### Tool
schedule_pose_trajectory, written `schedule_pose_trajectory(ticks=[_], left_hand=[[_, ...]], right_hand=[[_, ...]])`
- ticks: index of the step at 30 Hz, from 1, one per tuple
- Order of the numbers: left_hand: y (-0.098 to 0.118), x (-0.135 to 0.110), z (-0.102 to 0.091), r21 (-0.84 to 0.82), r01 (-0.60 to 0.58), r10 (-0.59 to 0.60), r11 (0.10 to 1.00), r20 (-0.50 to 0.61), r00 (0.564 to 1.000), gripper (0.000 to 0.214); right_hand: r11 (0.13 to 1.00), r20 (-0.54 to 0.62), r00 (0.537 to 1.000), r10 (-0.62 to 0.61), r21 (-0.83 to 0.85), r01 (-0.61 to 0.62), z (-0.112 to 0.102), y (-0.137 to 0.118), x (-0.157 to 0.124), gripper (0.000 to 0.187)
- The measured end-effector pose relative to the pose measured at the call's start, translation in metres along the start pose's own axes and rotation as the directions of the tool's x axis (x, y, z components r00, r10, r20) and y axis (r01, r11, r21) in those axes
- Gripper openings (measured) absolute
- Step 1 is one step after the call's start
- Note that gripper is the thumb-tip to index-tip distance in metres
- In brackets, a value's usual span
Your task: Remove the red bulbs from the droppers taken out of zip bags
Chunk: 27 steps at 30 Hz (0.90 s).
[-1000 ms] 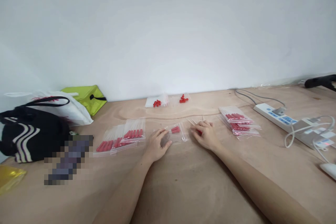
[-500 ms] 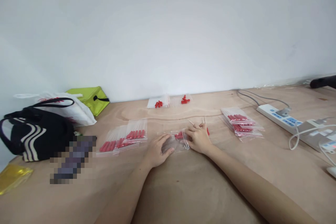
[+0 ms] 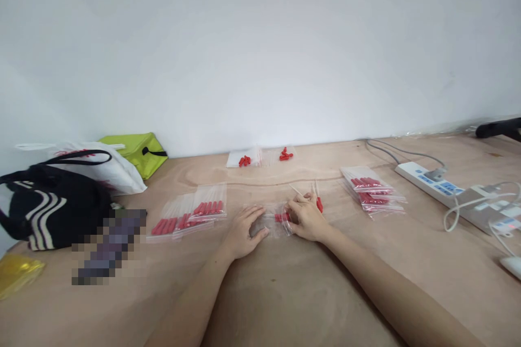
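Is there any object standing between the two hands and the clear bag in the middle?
Nothing visible stands between them: the left hand is at the left side of the clear bag, the right hand at its right. A red piece shows on the right hand's outer side, not between.

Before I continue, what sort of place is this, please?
Probably an improvised indoor worktop against a plain wall: clear bags with red pieces lie on it, plus a power strip and a black bag.
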<state>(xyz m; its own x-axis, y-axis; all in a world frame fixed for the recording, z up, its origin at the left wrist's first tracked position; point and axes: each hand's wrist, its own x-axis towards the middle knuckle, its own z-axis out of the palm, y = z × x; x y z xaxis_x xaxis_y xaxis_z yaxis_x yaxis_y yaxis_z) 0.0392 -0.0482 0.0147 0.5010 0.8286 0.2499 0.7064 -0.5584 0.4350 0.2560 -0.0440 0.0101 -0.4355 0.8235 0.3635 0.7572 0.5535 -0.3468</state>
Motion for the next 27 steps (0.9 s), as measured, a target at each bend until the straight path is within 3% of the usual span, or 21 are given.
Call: schedule_pose_trajectory(ticks=[6, 10, 13, 16, 23, 27], left_hand=[[-0.004, 0.000, 0.003, 0.027, 0.050, -0.049, 0.998, -0.038, 0.998, 0.042], [-0.011, 0.000, 0.010, 0.087, 0.123, -0.114, 0.989, -0.108, 0.988, 0.040], [-0.015, 0.000, 0.014, 0.118, 0.180, -0.160, 0.977, -0.157, 0.975, 0.038], [-0.016, 0.001, 0.015, 0.133, 0.212, -0.185, 0.968, -0.194, 0.963, 0.036], [-0.016, 0.000, 0.015, 0.124, 0.219, -0.195, 0.968, -0.180, 0.964, 0.035], [-0.015, 0.000, 0.014, 0.114, 0.223, -0.200, 0.968, -0.183, 0.963, 0.034]], right_hand=[[0.945, -0.080, 0.996, -0.027, 0.322, 0.052, -0.011, 0.008, -0.001, 0.009], [0.890, -0.197, 0.970, 0.142, 0.455, -0.038, -0.033, 0.033, 0.000, 0.013], [0.919, -0.340, 0.913, 0.227, 0.386, -0.085, -0.041, 0.049, -0.002, 0.017], [0.974, -0.415, 0.891, 0.181, 0.202, -0.104, -0.035, 0.052, -0.007, 0.019], [0.989, -0.307, 0.950, -0.062, -0.146, 0.017, -0.006, 0.053, -0.018, 0.032], [0.970, -0.229, 0.969, -0.097, -0.242, 0.040, -0.005, 0.053, -0.020, 0.028]])
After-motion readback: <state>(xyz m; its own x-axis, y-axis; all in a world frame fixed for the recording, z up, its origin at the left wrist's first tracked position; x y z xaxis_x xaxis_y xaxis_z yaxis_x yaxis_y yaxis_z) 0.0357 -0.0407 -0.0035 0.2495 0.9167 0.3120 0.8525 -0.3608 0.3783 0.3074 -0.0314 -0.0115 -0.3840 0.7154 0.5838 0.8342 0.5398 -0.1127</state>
